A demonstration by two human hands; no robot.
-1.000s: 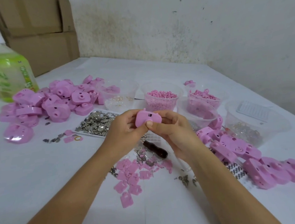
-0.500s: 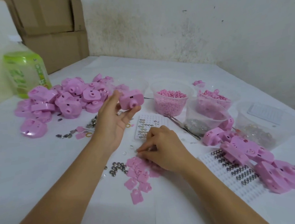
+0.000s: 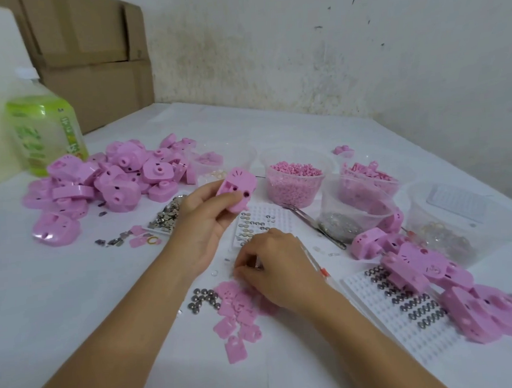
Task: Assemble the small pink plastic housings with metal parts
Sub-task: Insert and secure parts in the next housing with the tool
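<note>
Nearest, a scatter of flat pink pieces [image 3: 236,314] lies on the white table [image 3: 73,300]. The right hand [image 3: 277,271] is at its far edge, fingertips curled down together (whether they pinch anything cannot be told). Beyond, the left hand [image 3: 202,225] grips a pink housing [image 3: 237,192], raised above a white tray [image 3: 260,221]. Farther left sits a heap of housings [image 3: 109,180].

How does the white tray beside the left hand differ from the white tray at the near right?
The far tray holds flat round metal discs; the near-right tray holds coil springs. The left hand overlaps the far tray's edge in view; pink housings lie over the near-right tray's far edge. Both are white and gridded.
</note>
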